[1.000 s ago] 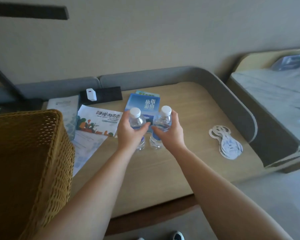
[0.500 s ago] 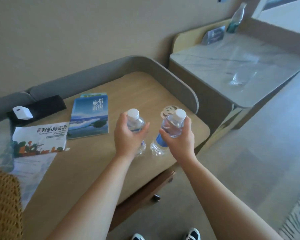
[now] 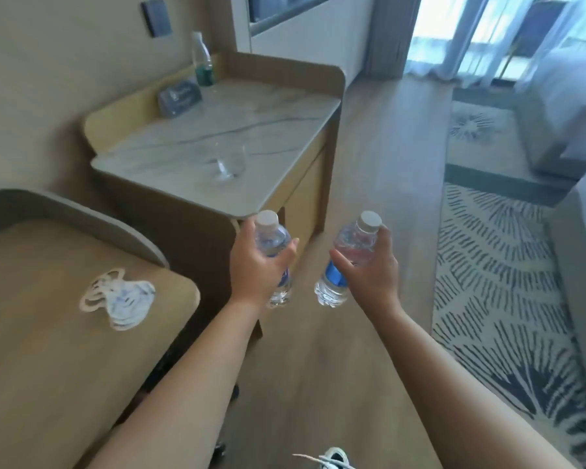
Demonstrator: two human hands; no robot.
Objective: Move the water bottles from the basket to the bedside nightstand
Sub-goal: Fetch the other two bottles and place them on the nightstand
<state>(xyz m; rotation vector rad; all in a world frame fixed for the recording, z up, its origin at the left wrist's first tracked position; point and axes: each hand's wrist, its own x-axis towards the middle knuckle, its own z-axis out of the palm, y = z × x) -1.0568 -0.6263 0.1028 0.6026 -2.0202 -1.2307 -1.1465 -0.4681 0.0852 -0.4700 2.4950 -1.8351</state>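
Head view: each hand grips a water bottle over the wood floor (image 3: 369,137) — left hand (image 3: 256,265) round the left bottle (image 3: 274,245), right hand (image 3: 369,270) round the right bottle (image 3: 347,258), fingers curled, caps tilted up and away. The marble-topped worktop (image 3: 190,143) lies ahead-left, nearer the left hand — a glass (image 3: 230,165) stands near its front edge.

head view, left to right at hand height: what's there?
paper cutouts → left hand holding a bottle → right hand holding the other bottle → rug
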